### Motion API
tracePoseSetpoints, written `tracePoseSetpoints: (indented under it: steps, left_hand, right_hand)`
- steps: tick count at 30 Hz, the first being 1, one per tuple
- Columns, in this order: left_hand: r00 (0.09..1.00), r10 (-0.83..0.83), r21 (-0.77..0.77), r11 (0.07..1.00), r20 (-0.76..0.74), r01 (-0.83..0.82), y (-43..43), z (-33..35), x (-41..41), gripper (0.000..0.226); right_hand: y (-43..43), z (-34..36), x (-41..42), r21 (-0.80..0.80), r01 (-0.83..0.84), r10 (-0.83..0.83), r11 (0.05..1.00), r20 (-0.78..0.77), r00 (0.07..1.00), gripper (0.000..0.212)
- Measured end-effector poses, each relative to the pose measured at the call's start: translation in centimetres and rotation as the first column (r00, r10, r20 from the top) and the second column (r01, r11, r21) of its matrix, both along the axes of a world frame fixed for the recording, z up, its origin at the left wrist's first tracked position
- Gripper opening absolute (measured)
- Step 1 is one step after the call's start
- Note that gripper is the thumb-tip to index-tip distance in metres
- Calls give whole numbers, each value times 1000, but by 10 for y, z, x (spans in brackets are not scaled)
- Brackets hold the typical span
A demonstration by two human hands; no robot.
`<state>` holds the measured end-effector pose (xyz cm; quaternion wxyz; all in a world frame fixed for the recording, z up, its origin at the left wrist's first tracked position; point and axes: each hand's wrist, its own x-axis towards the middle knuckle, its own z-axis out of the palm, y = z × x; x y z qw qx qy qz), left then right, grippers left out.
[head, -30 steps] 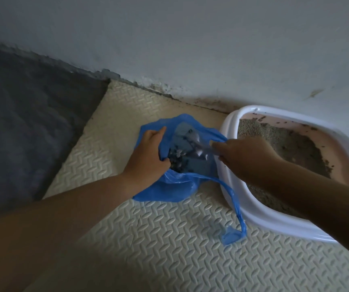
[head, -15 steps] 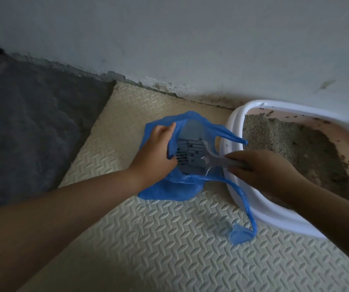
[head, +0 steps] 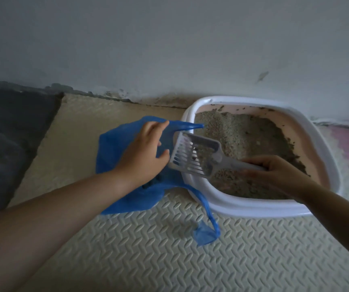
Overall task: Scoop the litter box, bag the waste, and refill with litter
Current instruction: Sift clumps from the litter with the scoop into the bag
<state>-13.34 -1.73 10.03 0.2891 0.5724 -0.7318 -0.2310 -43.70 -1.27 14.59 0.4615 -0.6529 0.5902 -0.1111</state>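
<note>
Scoop (head: pixel 196 158) handle is clenched in our right hand (head: pixel 274 171). At its nine o'clock, our left hand (head: pixel 144 154) pinches the bag (head: pixel 114 152)

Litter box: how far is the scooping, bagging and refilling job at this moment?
Done: some dark clumps lie in the blue bag. In hand: the left hand holds the bag's edge, and the right hand holds the scoop, almost empty, over the litter box rim. Left: dark soiled patches show in the litter, the bag is not tied, and no fresh litter is in view.
</note>
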Motion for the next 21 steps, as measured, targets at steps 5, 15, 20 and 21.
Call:
tracePoseSetpoints:
  steps: [5, 15, 20, 21]
  left_hand:
    - [997, -75, 19, 997, 24, 74, -13, -8, -53, 61]
    - [912, -223, 95, 975, 344, 202, -34, -45, -149, 66]
    - [885, -249, 113, 968, 394, 222, -31, -64, -158, 62]
    - [889, -247, 101, 969, 386, 225, -31, -65, -158, 61]
  right_hand:
    - [13, -6, -62, 22, 211, -208, 977, -94, 974, 12]
    - [21, -33, -103, 206, 709, -709, 675, -84, 700, 22]
    - [21, -42, -77, 499, 828, -961, 254, 36, 272, 26]
    - [20, -43, -72, 532, 821, -976, 206, 57, 208, 26]
